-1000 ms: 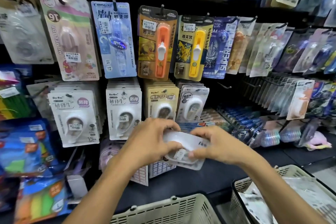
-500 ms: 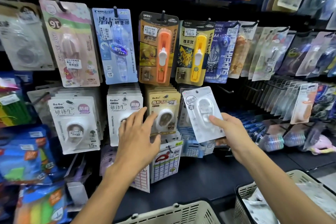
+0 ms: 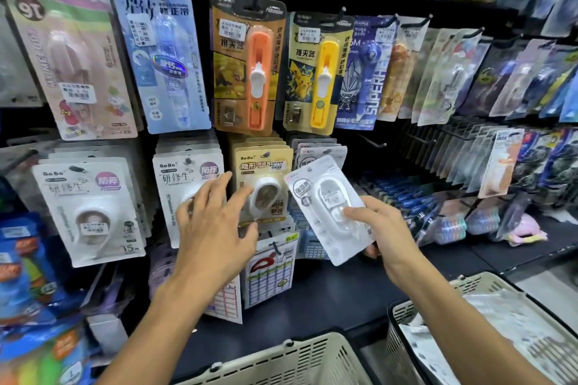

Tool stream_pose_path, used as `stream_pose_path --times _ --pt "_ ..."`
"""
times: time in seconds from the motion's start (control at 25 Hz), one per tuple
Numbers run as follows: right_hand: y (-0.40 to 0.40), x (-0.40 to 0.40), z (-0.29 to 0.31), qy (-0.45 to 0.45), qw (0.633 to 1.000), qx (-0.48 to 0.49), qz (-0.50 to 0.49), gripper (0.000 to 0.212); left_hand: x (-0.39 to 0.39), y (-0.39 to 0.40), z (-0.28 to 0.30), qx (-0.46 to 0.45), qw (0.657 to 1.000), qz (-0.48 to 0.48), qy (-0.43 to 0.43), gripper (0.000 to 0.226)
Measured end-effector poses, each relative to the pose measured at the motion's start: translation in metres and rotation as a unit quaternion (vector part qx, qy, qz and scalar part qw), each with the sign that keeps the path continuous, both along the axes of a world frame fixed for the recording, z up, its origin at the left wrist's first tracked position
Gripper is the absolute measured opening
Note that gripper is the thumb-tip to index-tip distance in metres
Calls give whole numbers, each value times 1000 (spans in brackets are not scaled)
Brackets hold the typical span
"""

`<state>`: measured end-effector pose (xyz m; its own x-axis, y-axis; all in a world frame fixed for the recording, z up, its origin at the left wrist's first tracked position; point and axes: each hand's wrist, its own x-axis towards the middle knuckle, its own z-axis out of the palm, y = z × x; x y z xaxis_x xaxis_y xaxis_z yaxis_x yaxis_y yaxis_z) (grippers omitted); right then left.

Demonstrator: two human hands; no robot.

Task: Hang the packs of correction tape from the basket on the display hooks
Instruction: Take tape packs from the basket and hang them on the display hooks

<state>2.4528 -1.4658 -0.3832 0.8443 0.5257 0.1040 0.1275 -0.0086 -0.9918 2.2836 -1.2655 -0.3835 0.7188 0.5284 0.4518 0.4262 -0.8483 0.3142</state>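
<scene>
I read the job as partway through. The display wall in front of me already carries a good deal of stock: the lower row has full stacks of white correction tape packs [image 3: 90,212] on their hooks, a second white stack [image 3: 187,178] beside it, a yellow-carded stack [image 3: 262,166], and behind the pack I am carrying a short stack of matching white packs [image 3: 322,155]. Whether any of those were hung as part of this job I cannot say from here.

What is left sits low in my view. The basket on the right [image 3: 406,316] has clear-wrapped packs lying in it, though they are too blurred for me to count. A second basket [image 3: 281,359] sits at the bottom centre and I see only its rim, not its contents.

The current pack is not yet on a hook. My right hand [image 3: 378,225] pinches the white correction tape pack [image 3: 328,206] at its lower right corner, thumb pressed on the front blister, fingers closed behind the card. The pack is tilted, its hang hole at the top just below and in front of the matching stack, so I judge that hook to be the target.

My left hand [image 3: 212,222] is spread, fingers apart and straight, holding nothing. Its fingertips reach toward the yellow-carded stack and the second white stack; I cannot tell if they touch.
</scene>
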Motion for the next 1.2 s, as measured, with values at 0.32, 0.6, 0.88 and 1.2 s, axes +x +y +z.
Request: stream_pose_path --times 0.32,0.6,0.88,1.2 --pt "13 -4 11 114 989 22 -92 28 -4 2 -5 5 1000 -5 25 66" --pt "25 -6 -6 49 995 -56 -72 16 -7 5 -8 4 999 -6 44 67" --pt "64 51 -8 45 983 -168 -52 28 -3 7 -12 18 998 -14 51 65" --pt "35 38 -63 106 962 -250 -26 61 -15 7 -17 17 998 -47 49 63"
